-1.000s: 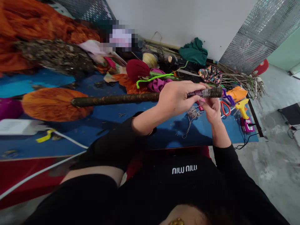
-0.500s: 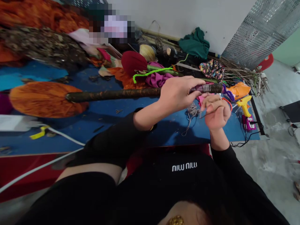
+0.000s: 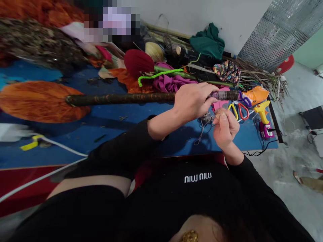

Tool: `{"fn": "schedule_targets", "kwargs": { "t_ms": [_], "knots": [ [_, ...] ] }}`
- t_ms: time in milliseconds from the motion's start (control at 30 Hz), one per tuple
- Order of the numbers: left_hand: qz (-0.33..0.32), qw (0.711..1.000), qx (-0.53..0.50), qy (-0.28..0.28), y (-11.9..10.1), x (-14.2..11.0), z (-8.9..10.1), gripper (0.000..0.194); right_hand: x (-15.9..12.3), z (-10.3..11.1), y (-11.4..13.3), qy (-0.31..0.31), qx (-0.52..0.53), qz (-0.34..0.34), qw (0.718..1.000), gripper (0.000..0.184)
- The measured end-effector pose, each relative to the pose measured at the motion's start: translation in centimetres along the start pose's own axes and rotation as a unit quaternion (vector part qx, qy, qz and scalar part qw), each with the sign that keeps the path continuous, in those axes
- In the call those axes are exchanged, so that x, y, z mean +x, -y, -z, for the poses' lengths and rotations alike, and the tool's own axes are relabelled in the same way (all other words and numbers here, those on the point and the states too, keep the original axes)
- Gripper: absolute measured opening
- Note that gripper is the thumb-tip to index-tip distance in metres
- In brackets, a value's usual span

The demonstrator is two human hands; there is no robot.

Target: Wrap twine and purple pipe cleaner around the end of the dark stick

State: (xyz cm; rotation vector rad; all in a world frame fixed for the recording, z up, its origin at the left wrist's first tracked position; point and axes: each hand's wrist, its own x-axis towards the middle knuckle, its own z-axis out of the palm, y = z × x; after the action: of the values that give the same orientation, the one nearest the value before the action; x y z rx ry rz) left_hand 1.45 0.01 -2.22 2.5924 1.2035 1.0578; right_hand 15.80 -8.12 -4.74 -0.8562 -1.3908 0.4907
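Whether anything is pinched in the right hand (image 3: 225, 128), fingertips together, cannot be made out; part of the dark stick (image 3: 121, 98) is hidden by the left hand (image 3: 191, 101) clamped round it. Grey yarn (image 3: 206, 118) is seen on the blue table (image 3: 136, 113); the stick — thread-wrapped near its right end — is held above.

1 camera: head | faces forward, down | near: left hand (image 3: 189, 101), right hand (image 3: 225, 129) | farther: wall (image 3: 202, 13)

Dk grn cloth (image 3: 209, 43) nr wall (image 3: 181, 15)
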Motion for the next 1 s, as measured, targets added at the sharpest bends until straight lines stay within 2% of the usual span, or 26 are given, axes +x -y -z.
{"fn": "schedule_targets", "kwargs": {
  "t_ms": [100,200,300,400,567,733,900,1000],
  "knots": [
    [-0.014,1.0,0.022,0.011,0.0,0.1,0.1,0.038,0.9,0.9,0.0,0.058,-0.002,0.096,0.994,0.036],
    [-0.034,0.999,0.035,0.019,0.2,0.2,0.3,0.037,2.2,2.1,1.0,0.111,-0.072,0.197,0.971,0.032],
    [-0.039,0.999,0.029,0.018,0.3,0.3,0.3,0.037,3.3,3.4,2.2,0.124,-0.145,0.242,0.951,0.025],
    [-0.037,0.999,0.023,0.018,0.3,0.4,0.3,0.037,4.5,4.4,2.7,0.129,-0.141,0.196,0.962,0.025],
    [-0.026,1.0,-0.003,0.016,0.1,0.3,0.1,0.034,7.5,4.9,2.0,0.137,-0.146,0.121,0.972,0.041],
    [-0.01,1.0,-0.001,0.018,0.1,0.2,-0.1,0.032,9.4,4.1,1.6,0.155,-0.14,0.112,0.972,0.044],
    [-0.017,1.0,0.014,0.017,-0.1,0.3,-0.3,0.035,9.7,3.4,1.3,0.148,-0.179,0.095,0.968,0.052],
    [-0.017,0.999,0.025,0.018,-0.4,0.1,-0.4,0.034,9.7,3.2,1.1,0.157,-0.177,0.072,0.969,0.048]
  ]
}}
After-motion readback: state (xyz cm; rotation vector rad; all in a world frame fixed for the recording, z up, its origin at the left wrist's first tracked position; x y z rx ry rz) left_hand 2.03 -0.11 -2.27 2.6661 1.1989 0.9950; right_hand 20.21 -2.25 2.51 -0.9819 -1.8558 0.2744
